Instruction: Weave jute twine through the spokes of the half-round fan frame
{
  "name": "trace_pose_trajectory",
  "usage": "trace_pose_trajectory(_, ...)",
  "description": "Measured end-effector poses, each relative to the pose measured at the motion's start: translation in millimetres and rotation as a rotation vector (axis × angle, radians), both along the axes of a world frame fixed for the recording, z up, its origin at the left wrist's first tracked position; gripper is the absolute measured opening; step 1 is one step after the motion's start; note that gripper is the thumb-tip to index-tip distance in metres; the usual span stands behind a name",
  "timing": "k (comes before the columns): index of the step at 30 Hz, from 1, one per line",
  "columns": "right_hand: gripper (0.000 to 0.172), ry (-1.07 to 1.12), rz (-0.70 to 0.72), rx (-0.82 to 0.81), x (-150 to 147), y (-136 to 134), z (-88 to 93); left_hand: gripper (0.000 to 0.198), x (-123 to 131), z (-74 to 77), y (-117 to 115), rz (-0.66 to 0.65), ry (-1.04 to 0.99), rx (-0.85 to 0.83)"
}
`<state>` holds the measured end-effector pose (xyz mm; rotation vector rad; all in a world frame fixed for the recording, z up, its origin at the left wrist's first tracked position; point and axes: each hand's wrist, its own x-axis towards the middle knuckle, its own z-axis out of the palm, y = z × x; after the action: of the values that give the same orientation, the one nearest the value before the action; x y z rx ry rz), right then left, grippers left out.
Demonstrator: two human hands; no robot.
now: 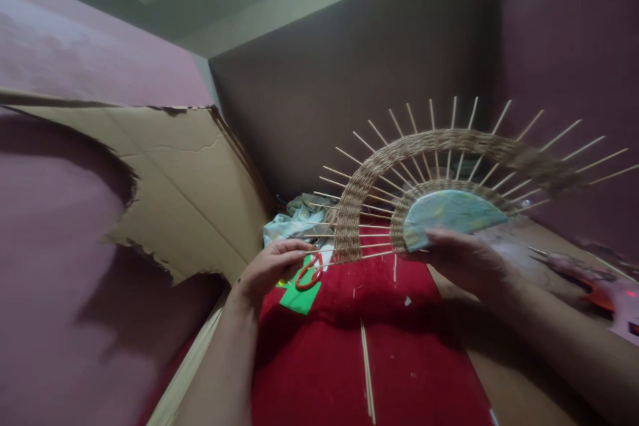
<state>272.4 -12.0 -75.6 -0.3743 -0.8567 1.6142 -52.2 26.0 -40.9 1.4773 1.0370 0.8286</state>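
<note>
head: left hand (274, 265) and right hand (462, 258) hold woven fan (446, 210).

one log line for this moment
left hand: pinching stick of woven piece; right hand: holding its pale blue centre; scissors: over green sheet; loose sticks: on red cloth

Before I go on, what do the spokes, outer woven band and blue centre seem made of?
Spokes: probably bamboo or wood; matt, pale, straight.
Outer band: likely plant fibre; dull brown, coarse strands.
Blue centre: perhaps printed fabric; blotchy pattern, sheen unclear.
</note>
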Motion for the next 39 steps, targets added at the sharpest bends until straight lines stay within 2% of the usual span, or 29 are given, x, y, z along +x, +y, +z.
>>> trace_pose_trajectory(6, 0.006, -0.042, -0.002, 0.004, 0.4, -0.3, 1.7, 0.024, -1.2, -1.2, 2.3, 0.013, 0.069, 0.057)
trace_pose_trajectory(12, 0.009, -0.089, -0.001, 0.030, 0.9, -0.4, 3.6, 0.027, -2.6, 2.3, -0.7, 0.034, 0.175, 0.119)
trace_pose_trajectory(20, 0.018, -0.054, -0.070, 0.017, -3.9, -2.5, 6.3, 0.031, 22.9, 10.6, -14.2, 0.063, 0.294, 0.231)
trace_pose_trajectory(27, 0.007, 0.028, -0.042, -0.035, -6.7, 1.0, -3.0, 0.053, 37.8, 3.8, -16.9, -0.104, 0.242, 0.256)
trace_pose_trajectory(32, 0.009, 0.068, -0.053, -0.071, -4.4, 3.8, -6.3, 0.049, 45.3, 3.8, -20.8, -0.024, 0.362, 0.393)
trace_pose_trajectory(36, 0.012, 0.118, -0.079, -0.074, -4.2, 2.3, -2.2, 0.065, 46.6, 1.3, -16.7, 0.072, 0.301, 0.419)
trace_pose_trajectory(39, 0.013, 0.143, -0.086, -0.090, -5.1, 1.1, -0.2, 0.073, 46.6, 2.2, -13.7, 0.186, 0.247, 0.374)
